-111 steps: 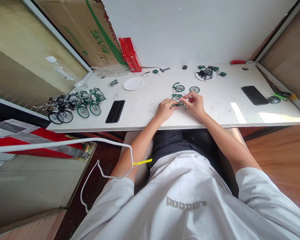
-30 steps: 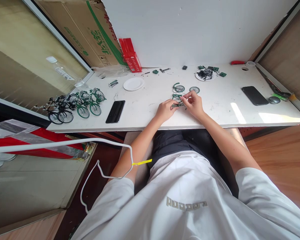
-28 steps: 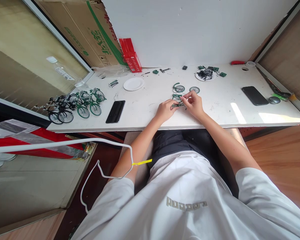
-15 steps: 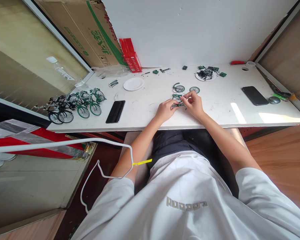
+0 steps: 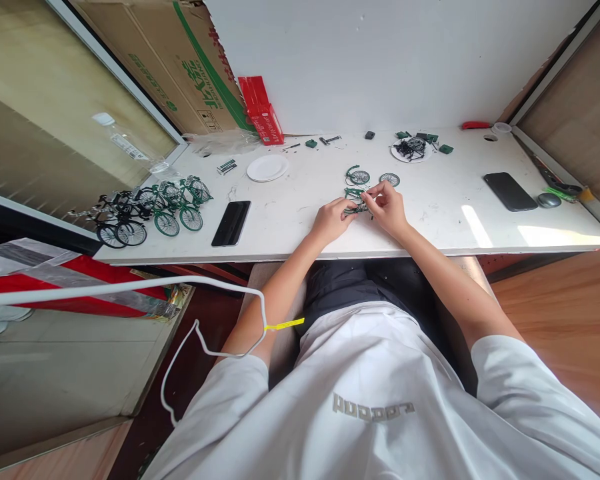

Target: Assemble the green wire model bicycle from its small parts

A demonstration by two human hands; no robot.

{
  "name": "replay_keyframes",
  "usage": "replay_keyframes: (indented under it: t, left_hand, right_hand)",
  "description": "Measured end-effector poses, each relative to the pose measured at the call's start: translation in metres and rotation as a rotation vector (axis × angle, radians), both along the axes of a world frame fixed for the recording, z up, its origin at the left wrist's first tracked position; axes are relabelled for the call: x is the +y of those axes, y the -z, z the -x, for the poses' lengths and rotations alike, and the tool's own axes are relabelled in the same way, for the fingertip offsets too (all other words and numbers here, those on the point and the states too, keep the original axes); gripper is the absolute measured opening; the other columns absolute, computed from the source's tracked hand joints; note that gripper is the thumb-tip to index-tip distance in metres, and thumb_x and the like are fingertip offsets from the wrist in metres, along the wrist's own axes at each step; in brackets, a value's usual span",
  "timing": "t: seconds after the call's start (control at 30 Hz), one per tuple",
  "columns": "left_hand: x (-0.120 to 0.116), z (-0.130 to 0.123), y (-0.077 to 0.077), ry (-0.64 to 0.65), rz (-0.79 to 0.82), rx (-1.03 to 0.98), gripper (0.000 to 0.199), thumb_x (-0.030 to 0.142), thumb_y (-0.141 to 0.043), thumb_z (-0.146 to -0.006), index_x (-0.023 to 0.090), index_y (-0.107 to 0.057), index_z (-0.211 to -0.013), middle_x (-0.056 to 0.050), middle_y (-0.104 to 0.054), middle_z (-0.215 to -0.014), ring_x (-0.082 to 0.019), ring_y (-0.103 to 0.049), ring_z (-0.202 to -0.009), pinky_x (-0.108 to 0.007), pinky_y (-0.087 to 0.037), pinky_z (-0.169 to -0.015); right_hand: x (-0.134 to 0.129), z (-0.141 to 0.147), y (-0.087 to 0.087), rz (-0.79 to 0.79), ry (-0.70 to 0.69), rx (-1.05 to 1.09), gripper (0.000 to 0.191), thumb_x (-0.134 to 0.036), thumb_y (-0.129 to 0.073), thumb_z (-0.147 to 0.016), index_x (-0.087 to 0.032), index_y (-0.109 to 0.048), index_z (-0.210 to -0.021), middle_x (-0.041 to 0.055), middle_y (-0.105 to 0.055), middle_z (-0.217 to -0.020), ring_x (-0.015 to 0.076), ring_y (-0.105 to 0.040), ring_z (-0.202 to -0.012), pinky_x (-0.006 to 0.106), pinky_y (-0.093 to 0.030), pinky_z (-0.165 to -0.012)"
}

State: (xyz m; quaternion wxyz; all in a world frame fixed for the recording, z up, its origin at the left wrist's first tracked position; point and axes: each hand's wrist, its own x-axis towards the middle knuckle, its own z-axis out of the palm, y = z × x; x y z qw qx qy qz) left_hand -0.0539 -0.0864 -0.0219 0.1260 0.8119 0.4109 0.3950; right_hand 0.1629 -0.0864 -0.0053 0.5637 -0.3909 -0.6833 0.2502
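Observation:
My left hand is closed, its fingertips pinching a small dark model bicycle part above the white table. From the other side my right hand pinches at the same part; its exact shape is hidden by the fingers. Just behind the hands lies a green model bicycle frame, partly covered by my right fingers. Farther back are a small spoked wheel with a green curved piece and a loose spoked wheel.
Several assembled model bicycles stand at the left. Phones lie on both sides, a left phone and a right phone. A white plate and a plate of black parts sit behind. A white cable crosses the lower left.

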Motion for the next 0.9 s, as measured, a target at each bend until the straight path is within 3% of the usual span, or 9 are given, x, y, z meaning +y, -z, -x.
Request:
replay_keyframes:
  t: [0.9]
  left_hand:
    - [0.0008, 0.0010, 0.0021, 0.002, -0.020, 0.018, 0.017, 0.019, -0.085, -0.096, 0.022, -0.079, -0.112, -0.007, -0.084, -0.115, -0.015, -0.065, -0.065, -0.033, -0.059, -0.079]
  right_hand:
    - [0.0016, -0.0012, 0.0026, -0.022, -0.017, -0.017, 0.052, -0.078, -0.072, -0.104, -0.027, -0.061, -0.102, 0.0017, -0.077, -0.090, 0.0096, -0.044, -0.049, 0.030, -0.036, -0.045]
